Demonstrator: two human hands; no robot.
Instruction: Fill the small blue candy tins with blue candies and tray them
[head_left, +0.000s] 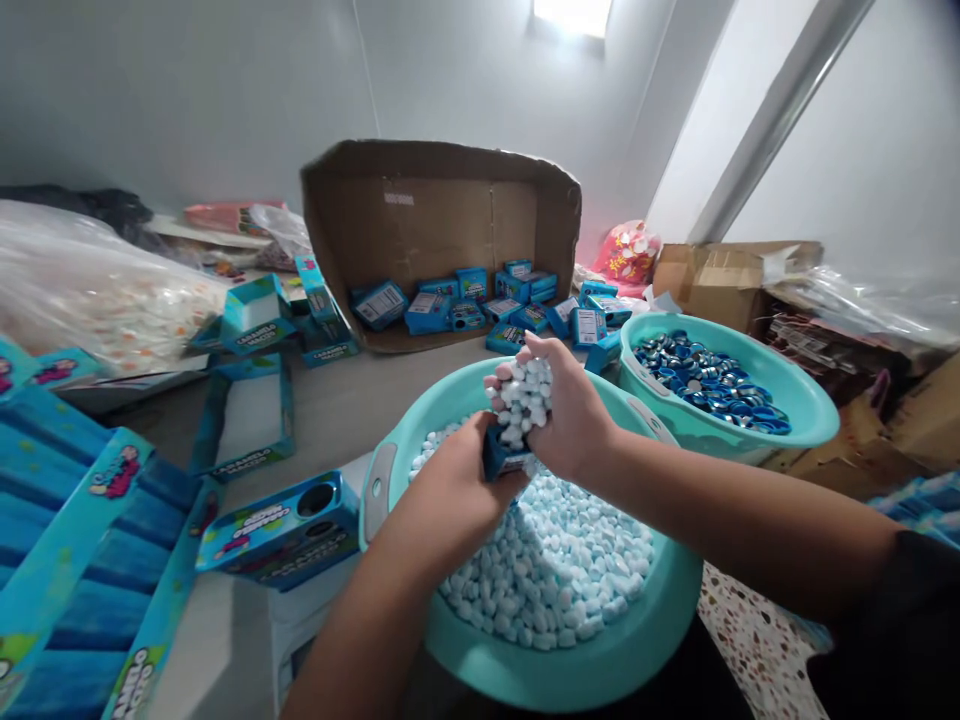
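My left hand [454, 490] is closed around a small dark blue candy box [501, 458], mostly hidden by the fingers. My right hand [574, 415] cups a heaped handful of white candies [525, 390] right above that box. Both hands are over a turquoise tub [450, 650] filled with pale, pillow-shaped candies [562, 570]. To the left of the tub, a blue printed box with a dark round opening [281, 530] stands on the table.
A cardboard carton [442, 215] lies on its side behind, with several small blue boxes [431, 312] inside and before it. At right, another turquoise tub [814, 410] holds blue and silver caps [705, 380]. Blue display trays [247, 410] and a plastic bag [112, 300] occupy the left.
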